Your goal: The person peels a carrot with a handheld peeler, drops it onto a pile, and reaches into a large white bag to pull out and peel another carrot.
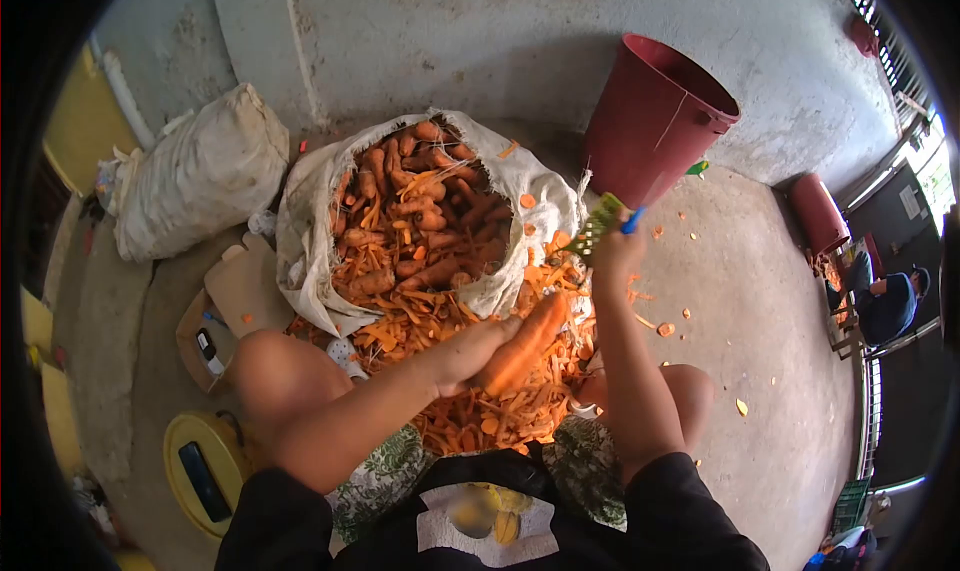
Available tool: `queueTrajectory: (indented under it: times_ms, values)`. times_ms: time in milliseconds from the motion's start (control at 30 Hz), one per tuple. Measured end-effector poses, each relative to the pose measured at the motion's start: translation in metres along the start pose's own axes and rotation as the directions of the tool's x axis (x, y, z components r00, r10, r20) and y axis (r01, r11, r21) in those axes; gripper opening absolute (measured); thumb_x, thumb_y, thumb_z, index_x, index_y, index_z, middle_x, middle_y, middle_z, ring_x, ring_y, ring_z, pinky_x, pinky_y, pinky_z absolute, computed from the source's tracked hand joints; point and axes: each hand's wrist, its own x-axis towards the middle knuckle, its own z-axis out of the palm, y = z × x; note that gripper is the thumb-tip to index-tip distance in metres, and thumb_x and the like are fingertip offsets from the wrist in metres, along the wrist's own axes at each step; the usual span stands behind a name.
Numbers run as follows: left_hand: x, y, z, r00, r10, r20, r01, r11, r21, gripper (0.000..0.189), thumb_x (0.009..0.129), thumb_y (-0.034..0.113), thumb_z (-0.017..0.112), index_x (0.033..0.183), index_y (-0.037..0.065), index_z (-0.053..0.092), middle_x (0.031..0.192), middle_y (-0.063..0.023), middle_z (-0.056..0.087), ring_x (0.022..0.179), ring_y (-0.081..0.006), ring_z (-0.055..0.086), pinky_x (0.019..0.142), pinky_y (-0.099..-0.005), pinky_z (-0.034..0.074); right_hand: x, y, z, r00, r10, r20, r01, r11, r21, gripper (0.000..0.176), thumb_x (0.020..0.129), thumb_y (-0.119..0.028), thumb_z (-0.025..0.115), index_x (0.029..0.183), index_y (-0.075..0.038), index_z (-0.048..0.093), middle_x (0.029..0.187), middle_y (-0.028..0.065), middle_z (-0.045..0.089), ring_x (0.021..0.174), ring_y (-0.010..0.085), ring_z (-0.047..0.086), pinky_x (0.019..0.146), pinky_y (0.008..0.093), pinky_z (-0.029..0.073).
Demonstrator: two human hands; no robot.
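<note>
My left hand (474, 357) is wrapped round a large, partly peeled carrot (527, 347), held tilted above a heap of peelings. To its right and farther forward, my right hand (617, 258) is closed on a hand tool that looks like a peeler (597, 225), with a yellow-green part full of holes and a blue end. The tool is apart from the carrot, and its blade does not show clearly. Beyond both hands an open white woven sack (316, 233) holds many carrots (430, 211). Orange peelings (495, 417) cover the floor between my legs.
A tall dark-red bin (645, 121) stands by the wall. At left are a stuffed white sack (205, 176), an open cardboard box (243, 283) and a yellow container (180, 436) with a phone (204, 481) on top. A person (888, 304) sits far right near another red bin (818, 214).
</note>
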Motion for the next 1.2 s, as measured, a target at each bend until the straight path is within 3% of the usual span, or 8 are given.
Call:
queueTrajectory:
  times_ms: [100,300,467,600,833,933,1000,1200]
  values:
    - [-0.007,0.010,-0.001,1.000,-0.012,0.017,0.015,0.978,-0.209,0.041,0.090,0.035,0.036,0.108,0.000,0.044,0.089,-0.0113,0.054,0.072,-0.0170,0.058,0.057,-0.0301,0.051,0.011,-0.006,-0.012,0.976,0.181,0.125,-0.216,0.891,0.399,0.024,0.087,-0.021,0.048,0.074,-0.001,0.053,0.056,-0.0006,0.047,0.048,0.0084,0.041,0.044,0.0262,0.031]
    - [0.023,-0.007,-0.041,0.999,0.051,0.011,-0.041,0.902,-0.430,0.033,0.090,0.029,0.036,0.103,0.001,0.047,0.086,-0.0098,0.057,0.070,-0.0171,0.059,0.056,-0.0282,0.051,-0.082,-0.062,-0.023,0.874,0.007,0.486,-0.185,0.930,0.319,0.025,0.087,-0.024,0.048,0.076,-0.001,0.051,0.057,0.0047,0.050,0.048,0.0129,0.045,0.045,0.0291,0.035]
    - [0.035,-0.017,-0.039,0.995,0.092,0.043,-0.074,0.946,-0.315,0.032,0.092,0.028,0.032,0.101,0.001,0.047,0.083,-0.0092,0.058,0.069,-0.0157,0.058,0.062,-0.0281,0.050,-0.096,-0.059,-0.023,0.888,-0.056,0.457,0.007,0.994,0.108,0.025,0.087,-0.021,0.046,0.076,0.001,0.051,0.058,0.0130,0.052,0.048,0.0209,0.046,0.047,0.0340,0.036]
    - [0.013,-0.006,-0.011,0.996,-0.082,-0.039,0.076,0.988,-0.135,0.037,0.093,0.031,0.027,0.102,0.000,0.044,0.084,-0.0117,0.057,0.071,-0.0188,0.058,0.061,-0.0294,0.049,-0.014,-0.003,-0.006,0.999,-0.003,0.047,0.003,1.000,0.013,0.024,0.087,-0.022,0.047,0.080,0.000,0.054,0.060,0.0112,0.053,0.051,0.0216,0.047,0.050,0.0350,0.037]
    - [0.023,-0.005,-0.025,0.998,-0.016,-0.067,-0.010,0.929,-0.370,0.032,0.091,0.030,0.034,0.100,0.003,0.047,0.081,-0.0088,0.056,0.073,-0.0177,0.058,0.059,-0.0310,0.051,-0.049,-0.058,-0.026,0.914,0.128,0.385,-0.256,0.918,0.302,0.026,0.087,-0.024,0.047,0.082,0.000,0.057,0.057,0.0024,0.049,0.049,0.0093,0.041,0.044,0.0272,0.032]
    - [0.035,-0.021,-0.054,0.976,0.125,0.178,-0.007,0.836,-0.548,0.030,0.091,0.028,0.034,0.102,0.003,0.047,0.085,-0.0085,0.056,0.076,-0.0169,0.058,0.064,-0.0315,0.051,-0.098,-0.062,-0.019,0.908,-0.082,0.410,-0.019,0.972,0.236,0.025,0.086,-0.023,0.049,0.076,0.000,0.050,0.054,0.0049,0.046,0.046,0.0141,0.042,0.045,0.0290,0.034]
    - [0.030,-0.014,-0.036,0.991,0.127,0.043,-0.087,0.855,-0.511,0.029,0.091,0.026,0.033,0.102,0.003,0.047,0.087,-0.0079,0.056,0.077,-0.0157,0.058,0.066,-0.0306,0.051,-0.105,-0.059,-0.016,0.898,-0.184,0.400,0.124,0.977,0.171,0.028,0.086,-0.025,0.049,0.072,-0.001,0.047,0.053,0.0030,0.043,0.046,0.0106,0.038,0.044,0.0271,0.033]
    - [0.027,0.011,-0.027,0.979,0.195,-0.057,-0.203,0.935,-0.291,0.026,0.092,0.024,0.029,0.095,0.005,0.047,0.082,-0.0040,0.055,0.068,-0.0139,0.054,0.061,-0.0239,0.048,-0.083,-0.069,-0.010,0.902,-0.046,0.430,0.021,0.998,0.063,0.020,0.083,-0.019,0.051,0.078,0.001,0.050,0.060,0.0199,0.051,0.053,0.0346,0.050,0.049,0.0379,0.038]
